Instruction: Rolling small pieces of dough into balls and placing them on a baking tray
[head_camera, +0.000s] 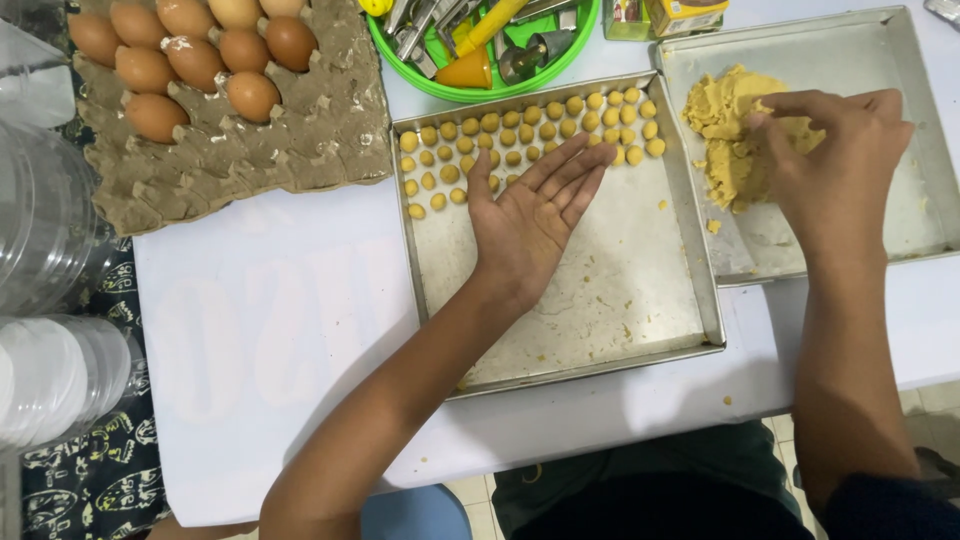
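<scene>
My left hand (535, 215) lies palm up and open over the near baking tray (640, 300), fingers spread flat toward the rows of small dough balls (530, 125), holding nothing that I can see. My right hand (830, 170) is over the second tray (900, 60) on the right, fingers curled down into the lump of yellow dough (725, 130), pinching or pulling at it; whether a piece is already gripped, I cannot tell, since the fingertips are sunk in the dough. Progress, as I judge it: roughly 3 to 4 loose rows of balls are laid along the far edge of the near tray, touching or just beside each other, and the rest of that tray is bare metal with crumbs, so most of it is unfilled. The dough lump is still sizeable, so plenty is left to portion. Egg carton (240, 110) with brown eggs sits far left, green bowl (480, 60) of tools beyond the trays, clear plastic jars (40, 220) at the left edge.
</scene>
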